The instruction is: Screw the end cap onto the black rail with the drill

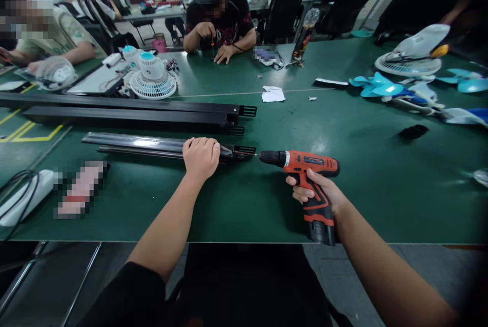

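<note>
The left hand (pixel 202 157) is clamped over a glossy black housing (pixel 133 141) close to its right end, holding it down against the green table (pixel 244 200). The housing lies lengthwise near the front of the table, its slotted end piece (pixel 246 150) pointing right. The right hand (pixel 331 192) grasps the grip of a red and black power drill (pixel 312 161), fingers wrapped around the handle. The drill is aimed left, its chuck (pixel 272 157) facing the slotted end — whether the bit seats in a fastener there cannot be told.

Just behind lie two more long black housings (pixel 133 116), roughly parallel to the first. Beyond these stands a white fan part (pixel 152 75); blue fan blades (pixel 375 84) lie far right. Across the table, a co-worker (pixel 219 24) holds an orange-handled screwdriver (pixel 212 39) upright.
</note>
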A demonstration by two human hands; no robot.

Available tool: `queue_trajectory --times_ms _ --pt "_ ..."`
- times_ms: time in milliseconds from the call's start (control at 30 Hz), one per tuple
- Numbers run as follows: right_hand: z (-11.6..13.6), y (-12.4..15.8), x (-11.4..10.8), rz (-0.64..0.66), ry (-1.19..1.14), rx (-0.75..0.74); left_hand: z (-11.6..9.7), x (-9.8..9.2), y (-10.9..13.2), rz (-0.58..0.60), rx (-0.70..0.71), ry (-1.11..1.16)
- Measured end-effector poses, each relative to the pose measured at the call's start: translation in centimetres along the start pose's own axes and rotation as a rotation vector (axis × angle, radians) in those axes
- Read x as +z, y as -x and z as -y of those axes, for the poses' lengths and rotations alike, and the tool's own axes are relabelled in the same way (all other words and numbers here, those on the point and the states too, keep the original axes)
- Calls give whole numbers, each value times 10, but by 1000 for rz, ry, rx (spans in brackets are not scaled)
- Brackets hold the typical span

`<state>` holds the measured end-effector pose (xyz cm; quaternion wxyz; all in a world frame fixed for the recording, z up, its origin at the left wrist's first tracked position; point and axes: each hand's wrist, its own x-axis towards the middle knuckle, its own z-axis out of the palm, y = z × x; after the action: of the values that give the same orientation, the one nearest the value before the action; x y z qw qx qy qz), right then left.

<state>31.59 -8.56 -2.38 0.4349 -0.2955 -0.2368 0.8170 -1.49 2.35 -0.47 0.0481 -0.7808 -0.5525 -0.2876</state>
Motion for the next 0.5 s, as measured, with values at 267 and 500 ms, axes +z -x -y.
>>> queue_trajectory --times_ms 267,500 --pt "1 2 3 -14 33 -5 -1 -1 0 -7 8 -17" --pt "1 1 5 -33 19 -25 -1 -2 0 -9 6 -41"
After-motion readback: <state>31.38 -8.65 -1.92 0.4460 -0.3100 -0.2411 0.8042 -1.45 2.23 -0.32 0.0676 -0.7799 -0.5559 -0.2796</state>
